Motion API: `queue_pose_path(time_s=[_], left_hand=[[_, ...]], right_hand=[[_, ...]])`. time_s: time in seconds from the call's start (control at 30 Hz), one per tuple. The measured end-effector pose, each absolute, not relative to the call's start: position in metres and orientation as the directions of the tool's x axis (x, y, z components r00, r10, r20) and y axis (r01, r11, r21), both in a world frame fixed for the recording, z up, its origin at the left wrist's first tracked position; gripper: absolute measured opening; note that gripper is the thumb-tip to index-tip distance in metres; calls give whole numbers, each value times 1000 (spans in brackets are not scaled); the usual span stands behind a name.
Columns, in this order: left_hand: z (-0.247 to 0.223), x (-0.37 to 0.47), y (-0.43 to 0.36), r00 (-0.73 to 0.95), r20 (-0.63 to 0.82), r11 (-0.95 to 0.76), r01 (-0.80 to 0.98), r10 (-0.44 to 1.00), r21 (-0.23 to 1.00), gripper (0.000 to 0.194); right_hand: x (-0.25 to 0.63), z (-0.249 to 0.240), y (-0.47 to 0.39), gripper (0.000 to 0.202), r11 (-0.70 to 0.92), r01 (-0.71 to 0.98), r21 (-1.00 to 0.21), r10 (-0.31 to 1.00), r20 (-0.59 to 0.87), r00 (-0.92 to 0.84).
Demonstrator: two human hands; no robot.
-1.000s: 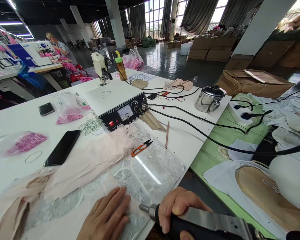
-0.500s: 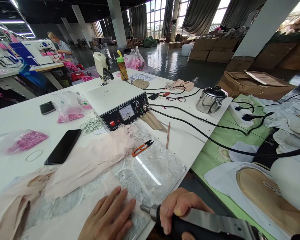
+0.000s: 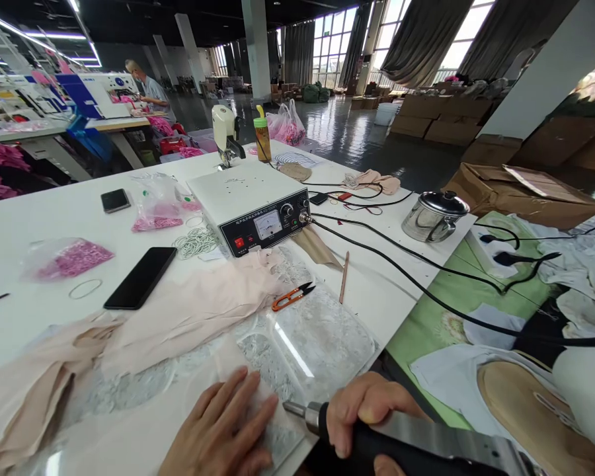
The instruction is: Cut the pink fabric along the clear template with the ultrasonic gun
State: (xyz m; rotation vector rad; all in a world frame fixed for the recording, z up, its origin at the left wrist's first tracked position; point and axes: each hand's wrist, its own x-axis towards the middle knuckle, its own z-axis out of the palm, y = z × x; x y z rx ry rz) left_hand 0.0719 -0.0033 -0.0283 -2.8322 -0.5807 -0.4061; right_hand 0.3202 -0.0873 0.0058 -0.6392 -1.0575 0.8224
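My left hand [image 3: 223,426] lies flat, fingers spread, on a pale pink fabric [image 3: 228,363] over a clear sheet [image 3: 322,330]. In my right hand [image 3: 371,406] is a black and metal handheld tool [image 3: 416,443], its pointed tip just right of my left fingers, near the fabric's edge. Orange thread snips [image 3: 291,297] lie on the sheet, with a pencil [image 3: 344,277] to their right. More pale fabric [image 3: 193,297] stretches to the left. Behind it stands a control box [image 3: 265,225] with a dial and a red switch.
Black cables [image 3: 401,268] cross the table's right side near a metal mug [image 3: 434,215]. A black phone [image 3: 141,277], pink-filled bags [image 3: 74,258] and rubber bands [image 3: 197,243] lie at left. A person [image 3: 151,89] sits at a sewing machine far back left.
The camera view has turned slightly, so most things appear further right. Both hands look nearly the same, with the tool's tip still beside my left fingers.
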Motion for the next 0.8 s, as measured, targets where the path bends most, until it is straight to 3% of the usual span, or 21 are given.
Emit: queue_pose_path(time_s=[0.13, 0.4, 0.8], left_hand=[[-28, 70, -6, 889, 280, -898, 414, 363, -151, 44], [-40, 68, -4, 891, 331, -901, 387, 311, -196, 66], [-38, 70, -10, 877, 315, -887, 428, 362, -172, 76]], right_hand=[[310, 14, -79, 12, 539, -249, -805, 828, 451, 334], [300, 9, -64, 16, 619, -111, -778, 774, 580, 254], [293, 7, -63, 13, 591, -135, -795, 791, 539, 288]])
